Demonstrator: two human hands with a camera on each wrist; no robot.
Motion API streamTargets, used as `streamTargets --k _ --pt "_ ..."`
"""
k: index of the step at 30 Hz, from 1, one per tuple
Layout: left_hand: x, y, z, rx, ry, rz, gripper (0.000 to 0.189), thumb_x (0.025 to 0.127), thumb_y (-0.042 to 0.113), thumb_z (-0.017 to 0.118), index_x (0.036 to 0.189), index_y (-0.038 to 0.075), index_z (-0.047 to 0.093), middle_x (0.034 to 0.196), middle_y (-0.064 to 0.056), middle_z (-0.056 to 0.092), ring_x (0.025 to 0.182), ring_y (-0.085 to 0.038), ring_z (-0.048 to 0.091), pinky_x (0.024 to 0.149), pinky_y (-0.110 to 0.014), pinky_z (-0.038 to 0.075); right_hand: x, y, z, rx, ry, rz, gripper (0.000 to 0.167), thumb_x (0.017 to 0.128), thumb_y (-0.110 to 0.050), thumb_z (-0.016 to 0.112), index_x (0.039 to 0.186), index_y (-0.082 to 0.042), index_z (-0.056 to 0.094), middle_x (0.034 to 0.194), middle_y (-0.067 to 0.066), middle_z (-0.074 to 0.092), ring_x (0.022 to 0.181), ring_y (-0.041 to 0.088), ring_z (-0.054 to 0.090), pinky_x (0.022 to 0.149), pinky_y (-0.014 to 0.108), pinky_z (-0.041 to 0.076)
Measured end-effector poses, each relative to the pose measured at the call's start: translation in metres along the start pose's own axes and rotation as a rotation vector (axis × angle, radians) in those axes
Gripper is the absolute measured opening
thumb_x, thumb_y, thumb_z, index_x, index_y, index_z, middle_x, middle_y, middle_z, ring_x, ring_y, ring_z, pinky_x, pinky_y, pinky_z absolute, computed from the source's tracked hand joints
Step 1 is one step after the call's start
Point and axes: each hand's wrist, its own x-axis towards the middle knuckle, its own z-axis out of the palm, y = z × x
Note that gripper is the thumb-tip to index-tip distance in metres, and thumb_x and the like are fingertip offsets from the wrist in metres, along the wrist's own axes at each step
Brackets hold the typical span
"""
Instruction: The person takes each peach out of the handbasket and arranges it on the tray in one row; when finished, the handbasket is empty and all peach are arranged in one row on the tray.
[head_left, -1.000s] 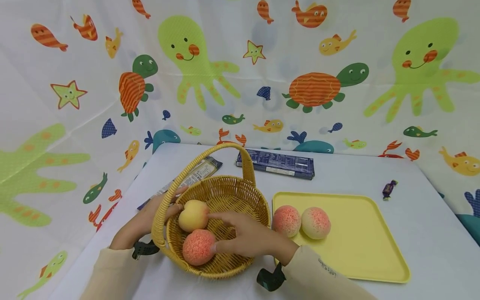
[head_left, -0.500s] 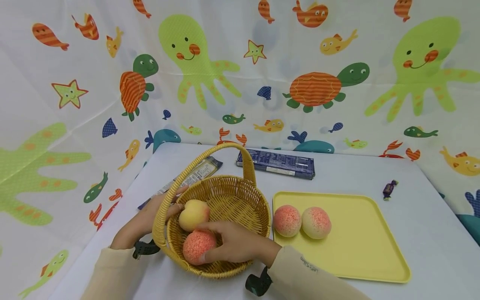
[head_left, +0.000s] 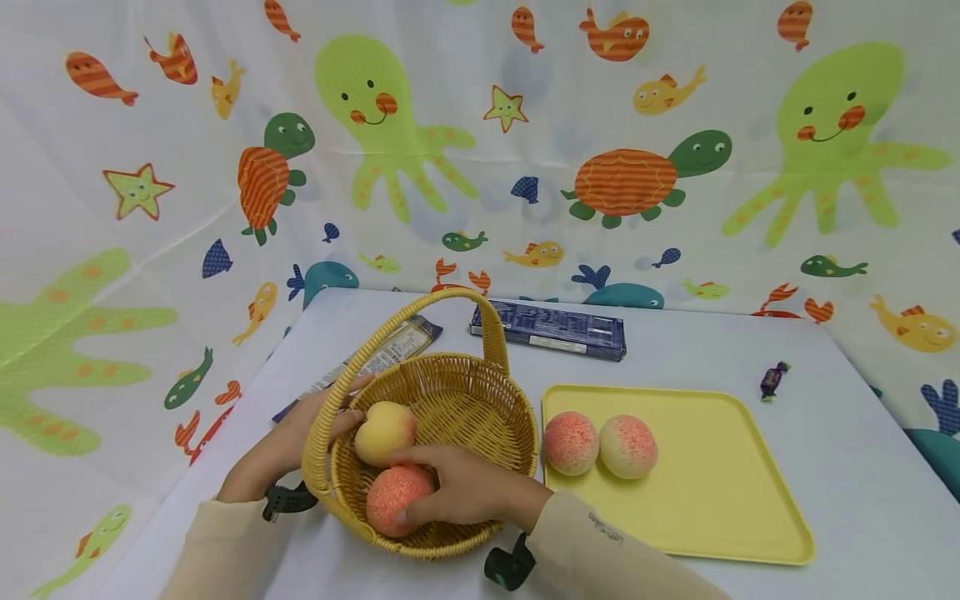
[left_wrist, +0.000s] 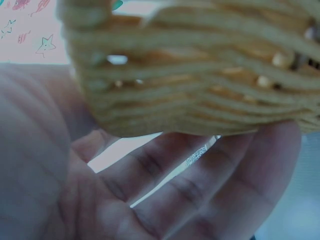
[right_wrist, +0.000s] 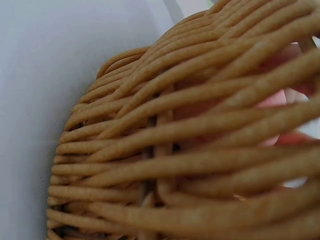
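A yellow wicker basket point(head_left: 480, 417) with a tall arched handle stands at the left of the table. My left hand point(head_left: 303, 429) holds its left side, with the thumb over the rim and the fingers along the outer wall, as the left wrist view shows. Inside lie a yellow peach point(head_left: 384, 432) and, in front of it, a pink-red peach point(head_left: 393, 502). Reaching over the right rim, my right hand point(head_left: 468, 487) grips the pink-red peach between thumb and fingers. Woven basket wall point(right_wrist: 150, 135) fills most of the right wrist view and largely hides that hand.
Right of the basket lies a yellow tray point(head_left: 720, 467) bearing two pinkish peaches point(head_left: 600, 446) at its left side. Behind are a dark blue flat package point(head_left: 551, 328) and a silvery packet point(head_left: 390, 350). A small purple wrapped candy point(head_left: 772, 381) lies at the right.
My right hand has moved left and its thumb and fingers have closed round the pink-red peach. The left hand stays on the basket. The head view has shifted slightly.
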Motion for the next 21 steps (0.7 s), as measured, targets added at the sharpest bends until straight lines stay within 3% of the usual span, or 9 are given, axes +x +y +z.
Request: streamTargets --k 4,15,21 --pt "-0.0006 0.0003 0.0008 0.004 0.004 0.004 0.061 0.102 0.027 0.06 0.159 0.009 0.045 0.139 -0.024 0.063 0.087 -0.014 0.068 0.071 -0.027 0.057 -0.0007 0.0021 0.0005 0.007 0.02 0.028 0.058 0.086 -0.026 0.085 0.14 -0.016 0.066 0.124 -0.01 0.065 0.107 0.001 0.059 0.088 0.023 0.052" --pt "0.0009 -0.001 0.0007 -0.06 -0.016 -0.015 0.062 0.103 0.024 0.058 0.16 0.006 0.041 0.131 -0.027 0.064 0.072 -0.016 0.072 0.063 -0.032 0.061 -0.0004 0.0031 0.0016 0.019 -0.005 0.065 0.066 0.081 -0.02 0.089 0.142 -0.017 0.065 0.126 -0.01 0.063 0.104 0.002 0.06 0.085 0.023 0.052" --pt "0.001 -0.0019 0.0008 -0.025 -0.003 0.015 0.062 0.102 0.025 0.059 0.159 0.006 0.043 0.134 -0.025 0.064 0.078 -0.013 0.07 0.065 -0.029 0.059 -0.0014 0.0014 0.0018 0.02 -0.005 0.083 0.068 0.079 -0.019 0.091 0.141 -0.018 0.064 0.125 -0.009 0.064 0.104 0.002 0.06 0.086 0.024 0.052"
